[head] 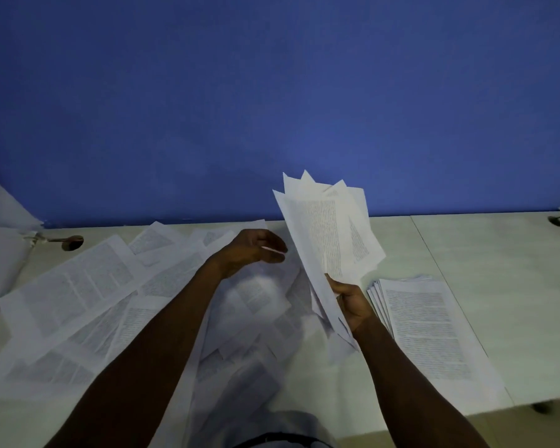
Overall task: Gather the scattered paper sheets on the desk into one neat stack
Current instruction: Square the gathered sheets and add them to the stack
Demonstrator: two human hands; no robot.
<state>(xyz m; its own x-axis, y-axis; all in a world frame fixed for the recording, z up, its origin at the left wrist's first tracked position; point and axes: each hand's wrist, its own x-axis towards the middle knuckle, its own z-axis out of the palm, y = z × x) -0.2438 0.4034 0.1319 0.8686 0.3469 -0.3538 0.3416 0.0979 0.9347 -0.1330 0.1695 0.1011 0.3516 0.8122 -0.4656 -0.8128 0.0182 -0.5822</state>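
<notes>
1. Progress, approx. a third by judgement: a partial stack [430,324] is already lying at 4 o'clock on the desk [514,286], its edges fanned at the near-left side (not yet squared).
2. A handful of sheets [330,240] is being gripped at its lower edge by the right hand [349,303], fingers curled round the paper; the bundle is being held up above the desk at approx. centre, just left of the stack.
3. The left hand [256,250] is being held over the loose spread, fingers bent; whether a sheet is being pinched cannot be told.
4. Still to be gathered: the scattered sheets [78,302], overlapping from 9 o'clock through 6 o'clock, incl. some under both forearms.
5. Orientation: the held bundle's long axis is being kept near upright, top corners splayed toward 12 o'clock. The stack's long axis is running from 11 to 5 o'clock.
</notes>
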